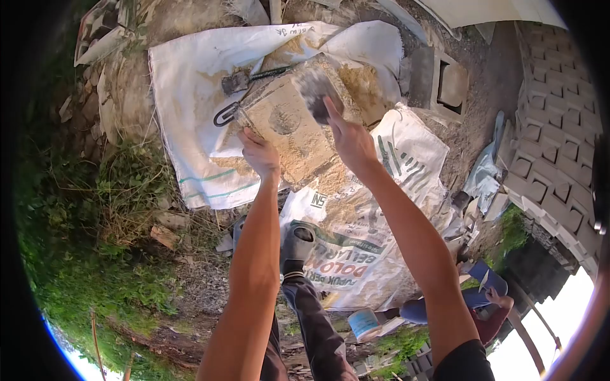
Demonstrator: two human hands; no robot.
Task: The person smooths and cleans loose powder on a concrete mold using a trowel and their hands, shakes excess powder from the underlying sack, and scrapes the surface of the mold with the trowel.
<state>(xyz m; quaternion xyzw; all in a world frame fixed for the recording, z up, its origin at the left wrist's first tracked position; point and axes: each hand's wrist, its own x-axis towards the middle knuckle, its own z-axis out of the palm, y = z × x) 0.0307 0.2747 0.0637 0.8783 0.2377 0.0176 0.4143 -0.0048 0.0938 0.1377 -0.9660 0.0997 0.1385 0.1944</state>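
Note:
A square mould [298, 143] full of sandy material lies tilted across the sacks, with a round mark pressed into its surface. My left hand [259, 154] is closed at the mould's near left edge, just below a dark loop handle [227, 115]. My right hand [351, 141] grips a flat grey trowel-like plate [316, 94], its index finger stretched along it; motion blurs the plate, and its handle is hidden. The plate is over the mould's right part. Loose sand [340, 180] is heaped around the mould.
A white sack [184, 82] and a printed sack [362, 254] cover the ground. A hollow concrete block [422, 79] stands at right, beyond it rows of blocks [546, 133]. Another person [419, 311] is at lower right near a blue-banded bucket [364, 324]. Weeds [121, 209] grow at left.

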